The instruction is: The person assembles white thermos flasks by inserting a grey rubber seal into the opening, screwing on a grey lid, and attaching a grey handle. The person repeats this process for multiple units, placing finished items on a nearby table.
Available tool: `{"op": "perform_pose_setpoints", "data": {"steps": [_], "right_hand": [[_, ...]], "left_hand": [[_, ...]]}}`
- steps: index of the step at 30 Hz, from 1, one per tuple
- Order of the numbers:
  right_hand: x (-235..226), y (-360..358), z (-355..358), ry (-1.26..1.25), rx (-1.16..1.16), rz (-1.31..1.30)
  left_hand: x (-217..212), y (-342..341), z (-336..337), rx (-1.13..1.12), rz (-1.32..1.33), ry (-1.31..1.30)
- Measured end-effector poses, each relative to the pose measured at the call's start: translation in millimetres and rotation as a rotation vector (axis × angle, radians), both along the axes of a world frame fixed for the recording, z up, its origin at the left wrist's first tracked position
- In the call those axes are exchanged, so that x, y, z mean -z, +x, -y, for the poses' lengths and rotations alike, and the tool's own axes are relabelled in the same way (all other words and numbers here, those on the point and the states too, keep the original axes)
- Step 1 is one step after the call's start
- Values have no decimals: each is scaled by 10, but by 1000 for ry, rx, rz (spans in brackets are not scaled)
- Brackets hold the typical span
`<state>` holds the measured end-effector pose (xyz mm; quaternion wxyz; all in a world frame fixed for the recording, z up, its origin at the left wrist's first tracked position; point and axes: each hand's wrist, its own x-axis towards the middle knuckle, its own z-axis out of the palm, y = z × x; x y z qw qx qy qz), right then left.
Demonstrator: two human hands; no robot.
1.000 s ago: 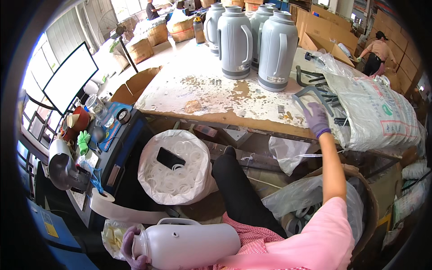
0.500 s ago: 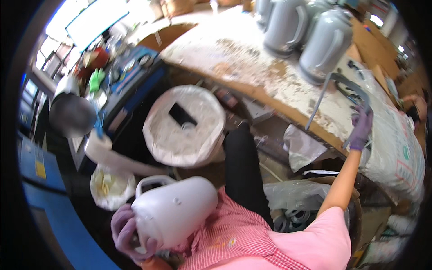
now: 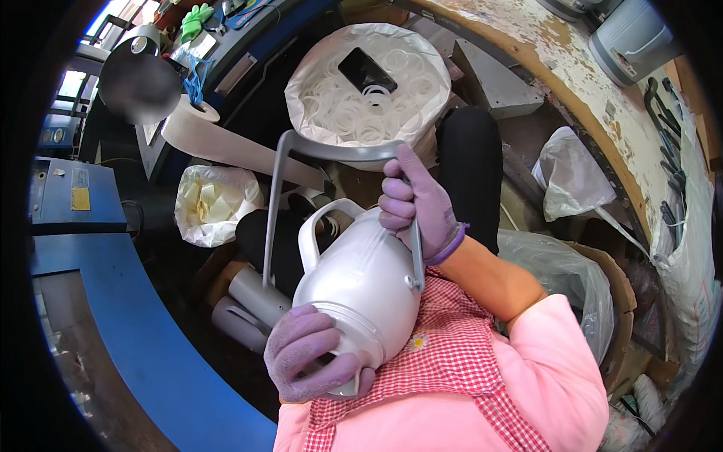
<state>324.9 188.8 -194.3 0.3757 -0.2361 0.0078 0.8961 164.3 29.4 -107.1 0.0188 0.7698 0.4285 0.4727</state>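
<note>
A light grey jug body (image 3: pixel 369 264) with a loop handle on its side lies tilted against my checked apron. My left hand (image 3: pixel 312 358), in a purple glove, is closed round its narrow ringed end. In my gloved right hand (image 3: pixel 418 200) I grip a grey U-shaped carrying handle (image 3: pixel 339 153) by one corner. One arm of that handle reaches down to a small peg on the jug's right side and looks to touch it. Its other arm stands out to the left, apart from the jug, with its end free.
A white-lined tub (image 3: pixel 429 68) of translucent rings, with a phone (image 3: pixel 367 71) on top, stands ahead. Left are a small lined bin (image 3: pixel 215 205), a paper roll (image 3: pixel 199 120) and a blue machine (image 3: pixel 151 324). A worn table (image 3: pixel 580 83) bears more jugs (image 3: pixel 633 38); spare handles (image 3: pixel 670 151) lie right.
My right hand has come from the table back to the jug, bringing the U-shaped handle. The jug has moved right and turned, and my view has dropped lower.
</note>
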Motion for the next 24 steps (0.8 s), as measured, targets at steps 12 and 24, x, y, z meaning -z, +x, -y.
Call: {"op": "perform_pose_setpoints", "data": {"steps": [12, 24], "right_hand": [[-543, -14, 136, 529, -67, 351], [-125, 787, 96, 419, -84, -160]], "left_hand": [[213, 79, -83, 104, 108, 227], [722, -103, -624, 564, 1169, -1148]]}}
